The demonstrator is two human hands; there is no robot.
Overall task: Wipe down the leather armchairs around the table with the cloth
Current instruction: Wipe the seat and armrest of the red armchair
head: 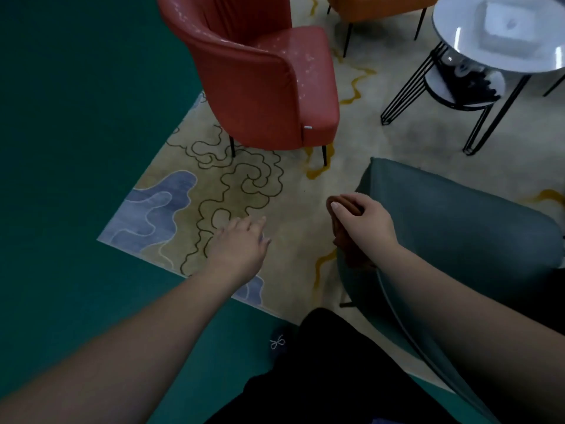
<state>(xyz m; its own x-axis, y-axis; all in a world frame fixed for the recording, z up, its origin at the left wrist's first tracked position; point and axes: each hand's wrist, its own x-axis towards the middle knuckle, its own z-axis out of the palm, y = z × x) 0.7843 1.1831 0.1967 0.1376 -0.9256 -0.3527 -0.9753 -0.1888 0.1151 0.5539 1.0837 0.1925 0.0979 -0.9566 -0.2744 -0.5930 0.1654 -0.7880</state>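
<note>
1. Cloth — a brown, bunched rag — sits in the right hand, whose fingers curl round it at the outer edge of the teal armchair's backrest; a tail of it hangs below the palm, against the chair's side.
2. Left hand hovers out to the left of the teal armchair, above the patterned rug, fingers extended and loose, holding nothing.
3. Beyond the teal armchair stands the red armchair, its leather speckled with pale marks; an orange chair shows further off, and the round glass table stands up and to the right of the teal one.
4. Handling, as I judge it: the rag is light, soft and limp, so it folds and slips unless gathered into a pad. Best held wadded in the palm with fingers spread behind it, the loose tail tucked in.
5. Leather looks smooth and slick — the cloth should glide, but the curved back wants firm, flat pressure.
</note>
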